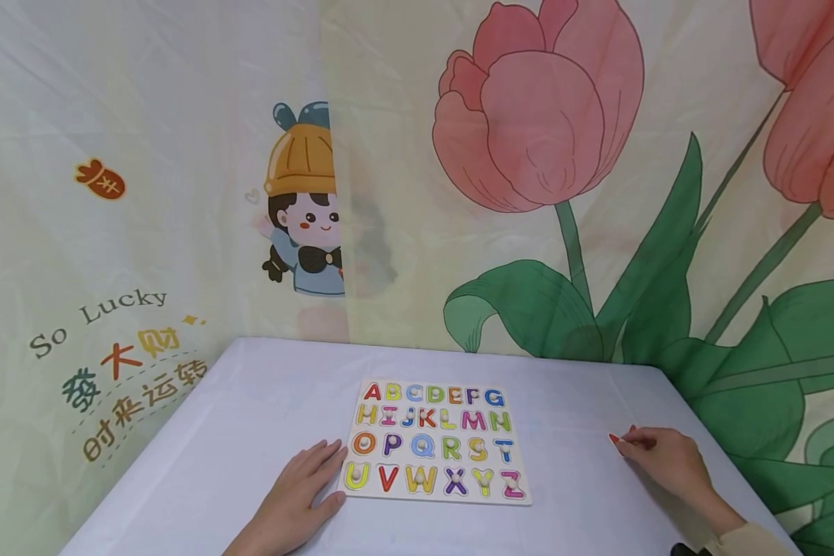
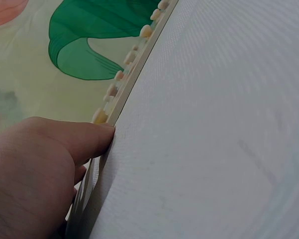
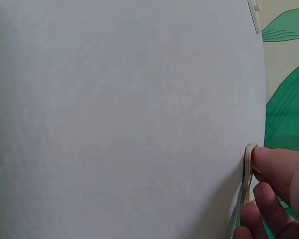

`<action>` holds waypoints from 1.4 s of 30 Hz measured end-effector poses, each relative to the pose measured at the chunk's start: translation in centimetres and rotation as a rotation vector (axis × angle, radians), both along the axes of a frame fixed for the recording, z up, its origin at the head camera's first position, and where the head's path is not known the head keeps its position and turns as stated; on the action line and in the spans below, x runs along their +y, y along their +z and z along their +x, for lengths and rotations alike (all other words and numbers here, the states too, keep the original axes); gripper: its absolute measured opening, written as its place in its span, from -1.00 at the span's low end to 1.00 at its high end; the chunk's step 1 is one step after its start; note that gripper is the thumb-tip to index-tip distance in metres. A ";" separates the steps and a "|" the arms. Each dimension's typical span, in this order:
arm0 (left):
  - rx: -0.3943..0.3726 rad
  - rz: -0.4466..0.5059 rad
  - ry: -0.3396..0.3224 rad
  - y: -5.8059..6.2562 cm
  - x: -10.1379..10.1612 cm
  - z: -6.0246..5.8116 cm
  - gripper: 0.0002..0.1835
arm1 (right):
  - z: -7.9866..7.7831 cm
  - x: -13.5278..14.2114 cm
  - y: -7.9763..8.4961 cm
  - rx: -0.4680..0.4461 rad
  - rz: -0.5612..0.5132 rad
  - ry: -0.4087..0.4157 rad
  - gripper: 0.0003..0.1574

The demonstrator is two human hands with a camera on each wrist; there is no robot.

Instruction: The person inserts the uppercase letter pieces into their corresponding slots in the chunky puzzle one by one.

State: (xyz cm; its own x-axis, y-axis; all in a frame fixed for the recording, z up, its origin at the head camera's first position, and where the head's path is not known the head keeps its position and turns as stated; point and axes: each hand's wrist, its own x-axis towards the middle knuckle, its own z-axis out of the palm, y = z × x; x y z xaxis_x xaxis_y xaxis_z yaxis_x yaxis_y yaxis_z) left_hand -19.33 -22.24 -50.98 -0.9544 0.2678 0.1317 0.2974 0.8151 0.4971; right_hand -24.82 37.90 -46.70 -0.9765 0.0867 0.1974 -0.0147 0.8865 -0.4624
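A white wooden alphabet puzzle board lies on the table, with rows of coloured letters, many bearing small knobs. On the red V I see no knob. My left hand rests on the table, thumb and fingertips touching the board's left edge. The left wrist view shows the left thumb against that edge. Off to the board's right, my right hand pinches a small red puzzle piece, mostly covered by the fingers. Edge-on in the right wrist view, that piece shows pale wood; its letter is hidden.
White cloth covers the table. Behind it hangs a curtain printed with tulips and a cartoon figure. At the left, another cloth panel carries lettering. A dark object shows at the right wrist.
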 end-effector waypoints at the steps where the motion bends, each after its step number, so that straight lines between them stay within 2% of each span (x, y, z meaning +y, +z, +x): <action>1: -0.003 0.000 0.000 0.0 0.0 0.0 -0.26 | 0.0 -0.1 0.1 -0.003 -0.006 0.007 -0.75; 7: 0.002 -0.001 -0.001 0.1 0.0 0.0 -0.25 | 0.1 -1.8 1.0 -0.006 -0.032 0.119 -0.79; 12: -0.002 0.004 -0.002 -0.1 0.0 -0.1 -0.26 | -0.3 -3.0 1.5 -0.036 -0.028 0.277 -0.84; 19: 0.057 -0.013 -0.020 0.1 -0.1 0.3 -0.29 | -1.3 -4.0 1.2 -0.092 -0.047 0.524 -0.87; 23: 0.063 -0.017 -0.027 0.2 -0.1 0.3 -0.28 | -1.6 -4.3 1.0 -0.103 -0.021 0.579 -0.89; 28: 0.030 -0.010 -0.017 0.3 0.0 0.2 -0.27 | -1.7 -4.7 1.2 -0.137 -0.022 0.589 -0.90; 34: 0.058 -0.020 -0.025 0.3 -0.1 0.3 -0.28 | -1.3 -4.7 1.2 -0.158 -0.055 0.586 -0.83; 37: 0.055 -0.017 -0.026 0.4 -0.1 0.3 -0.28 | -0.9 -4.8 1.3 -0.157 -0.078 0.518 -0.75; 42: 0.023 -0.012 -0.011 0.4 0.1 0.2 -0.27 | 0.0 -5.5 1.1 -0.131 -0.091 0.288 -0.69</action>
State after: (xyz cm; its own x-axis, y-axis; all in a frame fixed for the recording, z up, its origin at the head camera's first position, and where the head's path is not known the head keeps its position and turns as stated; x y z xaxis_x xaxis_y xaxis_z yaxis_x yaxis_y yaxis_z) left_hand -19.10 -22.19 -50.59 -0.9480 0.2804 0.1506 0.3181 0.8174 0.4804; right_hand -24.80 32.45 -45.56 -0.9800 -0.1852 0.0726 -0.1940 0.8098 -0.5537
